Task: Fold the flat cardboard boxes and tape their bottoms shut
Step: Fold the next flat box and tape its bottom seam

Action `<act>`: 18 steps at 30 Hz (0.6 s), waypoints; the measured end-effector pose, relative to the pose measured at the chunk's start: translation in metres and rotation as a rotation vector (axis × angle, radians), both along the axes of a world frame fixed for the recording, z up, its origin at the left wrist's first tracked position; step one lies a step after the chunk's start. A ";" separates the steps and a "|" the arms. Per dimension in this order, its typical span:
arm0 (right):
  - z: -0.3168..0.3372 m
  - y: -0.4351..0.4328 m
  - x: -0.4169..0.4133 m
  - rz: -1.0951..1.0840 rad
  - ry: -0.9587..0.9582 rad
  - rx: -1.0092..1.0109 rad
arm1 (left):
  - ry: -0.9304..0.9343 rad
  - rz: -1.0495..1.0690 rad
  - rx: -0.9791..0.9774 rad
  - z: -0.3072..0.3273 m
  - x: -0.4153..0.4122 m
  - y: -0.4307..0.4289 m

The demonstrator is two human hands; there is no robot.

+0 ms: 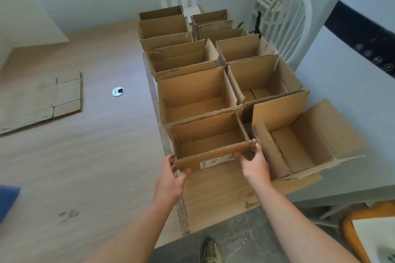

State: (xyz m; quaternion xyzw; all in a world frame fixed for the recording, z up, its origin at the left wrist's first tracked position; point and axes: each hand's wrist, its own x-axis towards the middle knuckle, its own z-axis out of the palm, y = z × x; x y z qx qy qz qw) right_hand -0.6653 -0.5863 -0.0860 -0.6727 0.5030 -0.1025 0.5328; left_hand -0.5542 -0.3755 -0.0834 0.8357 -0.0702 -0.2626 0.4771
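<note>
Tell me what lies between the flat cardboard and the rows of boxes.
One small round shiny thing, perhaps a tape roll, lies between the flat cardboard and the boxes; otherwise bare tabletop. The head view shows it.

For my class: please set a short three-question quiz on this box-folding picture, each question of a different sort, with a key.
1. True or false: the left hand and the right hand both grip the nearest open box.
2. Multiple choice: where does the flat cardboard lie? A) on the chair; B) on the floor, left of the boxes; C) inside a box.
3. Fill in: the round silver object lies on the floor to the ___ of the rows of boxes.

Key: 1 true; 2 B; 3 left.
</note>
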 end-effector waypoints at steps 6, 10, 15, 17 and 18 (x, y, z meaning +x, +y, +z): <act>0.017 0.011 -0.001 -0.119 0.055 -0.052 | -0.043 -0.077 0.055 0.010 0.003 0.005; 0.022 0.030 -0.018 -0.021 0.090 -0.070 | -0.070 -0.122 0.109 0.016 0.002 0.020; 0.031 0.040 -0.034 0.087 0.114 -0.093 | -0.100 -0.124 0.140 0.021 -0.003 0.049; 0.037 0.053 -0.032 0.278 0.075 -0.140 | -0.121 -0.137 0.160 0.026 -0.002 0.063; 0.041 0.063 -0.028 0.403 0.055 -0.158 | -0.135 -0.149 0.176 0.030 0.000 0.071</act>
